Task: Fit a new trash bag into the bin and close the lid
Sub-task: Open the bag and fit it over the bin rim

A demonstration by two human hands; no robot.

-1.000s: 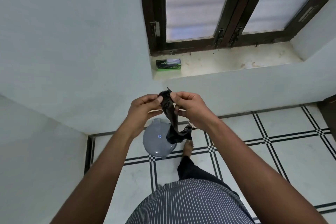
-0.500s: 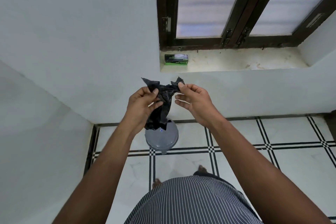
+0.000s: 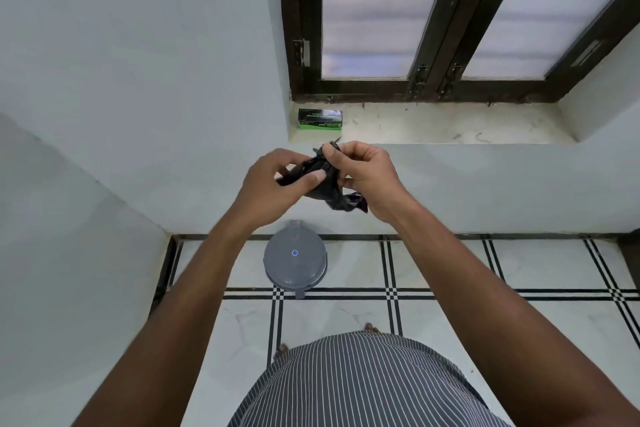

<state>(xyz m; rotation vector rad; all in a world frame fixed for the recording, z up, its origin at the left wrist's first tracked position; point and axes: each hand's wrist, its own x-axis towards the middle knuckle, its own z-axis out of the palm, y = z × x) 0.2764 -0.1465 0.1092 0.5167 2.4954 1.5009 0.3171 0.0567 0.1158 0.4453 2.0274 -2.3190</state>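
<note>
White tiled floor (image 3: 450, 267) carries the grey bin (image 3: 295, 260), lid shut. Left hand (image 3: 273, 184) and right hand (image 3: 363, 173) pinch the crumpled black bag (image 3: 325, 184) above it. Step: unfolding. Next: find the mouth and spread it.

A single wide-angle head view looks forward and steeply down from the person's standing height. The hands, left hand (image 3: 273, 184) and right hand (image 3: 363, 173), sit close, mid-frame; floor (image 3: 450, 270) lies far below them, window (image 3: 433, 10) above.

Both arms reach toward twelve o'clock; the left hand (image 3: 273, 180) and right hand (image 3: 363, 173) meet (fingers curled, pinching), the right at three o'clock of the left.
</note>
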